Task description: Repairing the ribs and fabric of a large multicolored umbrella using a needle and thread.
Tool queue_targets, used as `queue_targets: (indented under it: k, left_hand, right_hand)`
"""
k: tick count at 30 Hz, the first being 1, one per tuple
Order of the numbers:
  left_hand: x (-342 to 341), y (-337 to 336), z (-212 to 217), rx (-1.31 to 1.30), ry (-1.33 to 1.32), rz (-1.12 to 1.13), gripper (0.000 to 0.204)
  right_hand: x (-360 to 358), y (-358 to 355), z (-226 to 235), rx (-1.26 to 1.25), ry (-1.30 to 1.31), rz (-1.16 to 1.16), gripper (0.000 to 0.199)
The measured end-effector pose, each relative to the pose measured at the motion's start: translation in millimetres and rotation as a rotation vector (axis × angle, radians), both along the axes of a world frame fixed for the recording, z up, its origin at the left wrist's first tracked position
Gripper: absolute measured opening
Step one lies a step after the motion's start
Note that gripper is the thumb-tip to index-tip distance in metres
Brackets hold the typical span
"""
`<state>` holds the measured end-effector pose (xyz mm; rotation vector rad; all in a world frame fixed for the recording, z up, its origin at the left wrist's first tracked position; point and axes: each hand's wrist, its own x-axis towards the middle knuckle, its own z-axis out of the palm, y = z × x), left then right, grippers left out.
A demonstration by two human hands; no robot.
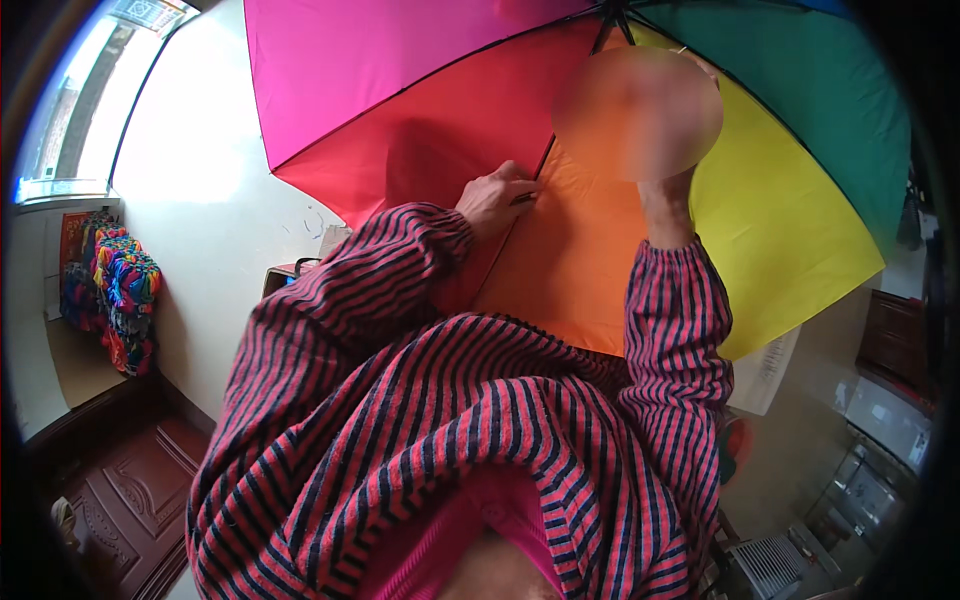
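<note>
An opened umbrella (575, 265) with pink, red, orange, yellow and green panels spreads before me, its inside facing me. Dark ribs meet at a hub (615, 12) near the upper edge. My left hand (492, 203) is closed, its fingers pinching the rib (513, 238) between the red and orange panels. Higher up and to the right, my right hand (652, 120) reaches in front of the orange and yellow panels, close below the hub. A round blurred patch covers most of it, so its fingers and anything in them cannot be made out.
Colourful stringy bundles (125, 278) hang at the far left beside a white wall (210, 240). Dark brown carved panelling (125, 500) stands at the lower left. A grey slatted item (768, 566) and other clutter lie at the lower right.
</note>
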<state>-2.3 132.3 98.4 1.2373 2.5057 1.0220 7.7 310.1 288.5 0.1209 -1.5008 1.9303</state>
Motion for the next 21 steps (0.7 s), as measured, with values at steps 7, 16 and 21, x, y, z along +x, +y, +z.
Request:
queue_targets:
  k: [7,16,21]
  left_hand:
    - [-15.1,2.9,3.3,0.471,-1.03,0.604,0.01]
    - [-3.8,9.9,14.3,0.818,-1.375,0.748,0.01]
    - [-5.0,10.8,-6.1,0.579,-1.282,0.754,0.011]
  right_hand:
    - [-1.9,9.4,-105.9,1.438,-0.549,0.394,0.009]
    - [13.9,-33.0,-148.9,1.353,-0.765,0.031,0.009]
    - [5.0,-17.8,-102.7,0.583,-0.896,0.311,0.01]
